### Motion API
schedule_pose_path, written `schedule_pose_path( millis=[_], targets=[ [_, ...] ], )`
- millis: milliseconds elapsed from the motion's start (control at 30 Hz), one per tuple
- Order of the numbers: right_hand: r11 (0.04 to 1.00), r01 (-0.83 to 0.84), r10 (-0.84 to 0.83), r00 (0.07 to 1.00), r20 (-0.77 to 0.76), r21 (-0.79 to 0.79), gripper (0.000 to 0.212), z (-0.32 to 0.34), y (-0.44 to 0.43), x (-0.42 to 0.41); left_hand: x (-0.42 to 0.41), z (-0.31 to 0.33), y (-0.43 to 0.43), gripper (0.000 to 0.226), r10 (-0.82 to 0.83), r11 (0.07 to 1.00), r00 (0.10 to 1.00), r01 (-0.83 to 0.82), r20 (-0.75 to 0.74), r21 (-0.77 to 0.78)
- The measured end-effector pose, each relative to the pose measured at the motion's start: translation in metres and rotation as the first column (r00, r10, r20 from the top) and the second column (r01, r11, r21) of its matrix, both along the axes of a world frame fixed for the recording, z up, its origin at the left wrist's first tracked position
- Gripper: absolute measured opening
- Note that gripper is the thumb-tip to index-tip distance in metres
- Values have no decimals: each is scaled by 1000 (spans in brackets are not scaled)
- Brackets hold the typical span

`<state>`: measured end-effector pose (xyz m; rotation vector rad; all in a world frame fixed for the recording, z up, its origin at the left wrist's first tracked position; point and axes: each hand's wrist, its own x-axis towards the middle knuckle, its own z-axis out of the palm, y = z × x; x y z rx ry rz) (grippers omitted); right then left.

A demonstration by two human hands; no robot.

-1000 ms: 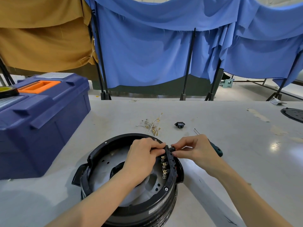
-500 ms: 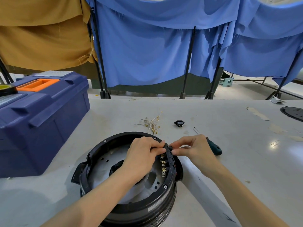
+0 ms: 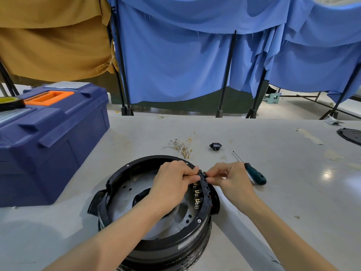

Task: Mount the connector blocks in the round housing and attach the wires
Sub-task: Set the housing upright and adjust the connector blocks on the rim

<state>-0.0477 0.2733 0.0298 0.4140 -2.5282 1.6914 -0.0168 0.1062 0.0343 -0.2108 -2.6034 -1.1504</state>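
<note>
The round black housing [image 3: 125,173] stands on the grey table in front of me, its metal floor showing inside. A black connector block [image 3: 204,189] with brass terminals sits along the housing's right inner rim. My left hand [image 3: 172,182] reaches over the housing and pinches the block's far end from inside. My right hand [image 3: 227,178] pinches the same end from outside the rim. A bundle of thin wires [image 3: 182,146] with brass lugs lies on the table beyond the housing. A small black connector block [image 3: 215,146] lies to the wires' right.
A green-handled screwdriver [image 3: 256,174] lies just right of my right hand. A large blue toolbox [image 3: 48,137] with an orange handle stands at the left. A black disc [image 3: 350,134] lies at the table's far right edge. Blue and tan cloths hang behind the table.
Both hands stay pinched on the block's far end at the rim; my right hand's fingers have closed in slightly. The view has shifted a little.
</note>
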Motion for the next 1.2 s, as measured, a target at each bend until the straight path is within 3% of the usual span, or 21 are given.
schedule_pose_path(
  millis=[133, 1200],
  targets=[
    [999, -22, 22, 1000, -1, 27, 31, 2, 1, -1, 0, -1, 0, 15, 0, 1000, 1000, 0, -8, 2],
    [991, 73, -63, 994, -87, 114, 12, -1, -9, 3, -3, 0, 2, 17, 23, 999, 1000, -23, -13, -45]
  ],
)
